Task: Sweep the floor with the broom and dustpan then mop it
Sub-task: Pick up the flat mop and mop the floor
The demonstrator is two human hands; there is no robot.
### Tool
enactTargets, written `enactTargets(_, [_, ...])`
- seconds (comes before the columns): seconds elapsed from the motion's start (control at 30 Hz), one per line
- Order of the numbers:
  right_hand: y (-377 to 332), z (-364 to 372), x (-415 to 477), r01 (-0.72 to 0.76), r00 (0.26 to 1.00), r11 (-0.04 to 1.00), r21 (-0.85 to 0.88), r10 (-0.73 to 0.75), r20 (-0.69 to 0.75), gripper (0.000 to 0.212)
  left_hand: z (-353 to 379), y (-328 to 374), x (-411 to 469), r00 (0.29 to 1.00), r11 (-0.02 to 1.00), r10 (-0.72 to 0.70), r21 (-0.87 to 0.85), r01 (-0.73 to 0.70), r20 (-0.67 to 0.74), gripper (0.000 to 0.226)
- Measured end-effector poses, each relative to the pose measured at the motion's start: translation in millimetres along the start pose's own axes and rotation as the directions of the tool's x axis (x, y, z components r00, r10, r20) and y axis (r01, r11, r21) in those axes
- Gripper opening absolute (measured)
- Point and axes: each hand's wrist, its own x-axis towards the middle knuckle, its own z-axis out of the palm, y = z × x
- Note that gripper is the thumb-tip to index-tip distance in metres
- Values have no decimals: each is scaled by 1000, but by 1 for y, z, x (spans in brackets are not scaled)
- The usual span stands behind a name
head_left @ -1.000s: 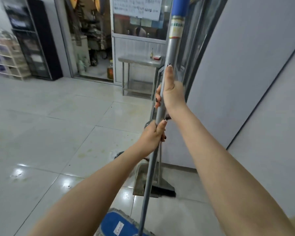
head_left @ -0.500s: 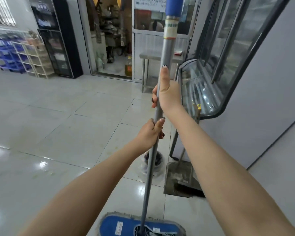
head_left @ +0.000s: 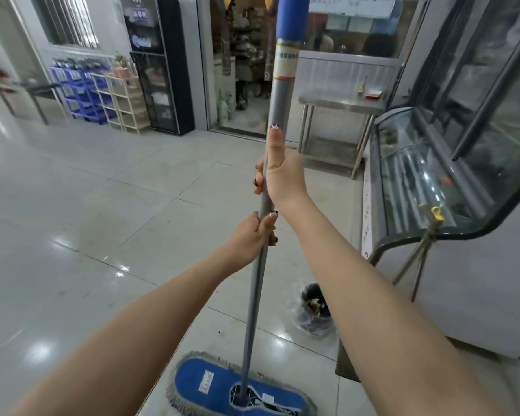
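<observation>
A flat mop stands in front of me, its grey pole (head_left: 254, 295) rising from a blue pad (head_left: 213, 382) with a grey fringe that lies on the tiled floor (head_left: 87, 205). My right hand (head_left: 281, 172) grips the pole high up, thumb pointing along it. Just below, my left hand (head_left: 251, 238) is wrapped around the same pole. The broom handles (head_left: 424, 250) with a yellow tip lean against the glass display case at the right. The dustpan (head_left: 344, 364) is mostly hidden behind my right forearm.
A small bin lined with a clear bag (head_left: 314, 313) stands on the floor right of the pole. A glass display case (head_left: 433, 181) fills the right side, with a steel table (head_left: 339, 103) behind it. Shelving with blue crates (head_left: 81, 91) and a black cabinet (head_left: 159, 76) stand far left.
The view has swung left and the mop pad has slid further into sight. The dustpan has passed behind my right arm. Both hands keep the same grip.
</observation>
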Motion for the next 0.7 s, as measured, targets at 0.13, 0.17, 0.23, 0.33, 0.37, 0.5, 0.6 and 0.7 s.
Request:
enactTargets(0.13, [14, 53, 35, 8, 999, 999, -32, -6, 40, 58, -48, -23, 28, 998, 999, -24, -35, 22, -50, 41])
enactTargets(0.17, [15, 67, 42, 13, 998, 999, -47, -10, 59, 58, -61, -28, 34, 998, 999, -27, -49, 23, -65, 40])
enactTargets(0.23, [14, 94, 53, 14, 996, 998, -65, -8, 88, 59, -86, -39, 42, 996, 997, -39, -69, 33, -86, 40])
enactTargets(0.33, [13, 133, 65, 16, 995, 998, -61, -10, 99, 60, -122, -53, 49, 995, 997, -40, -71, 33, -96, 41])
enactTargets(0.37, [13, 147, 67, 18, 995, 998, -68, -11, 97, 60, -135, -58, 51, 994, 996, -41, -86, 33, -97, 40])
enactTargets(0.5, [9, 211, 69, 3, 997, 995, -100, 5, 77, 61, -192, -80, 48, 996, 986, -26, -167, 12, -84, 36])
enactTargets(0.6, [6, 261, 64, 6, 999, 993, -118, -1, 41, 61, -238, -101, 39, 998, 984, 6, -176, -16, -57, 34])
enactTargets(0.7, [7, 305, 52, 6, 1000, 990, -140, -3, 22, 60, -279, -123, 25, 1000, 988, 6, -152, -6, 1, 38])
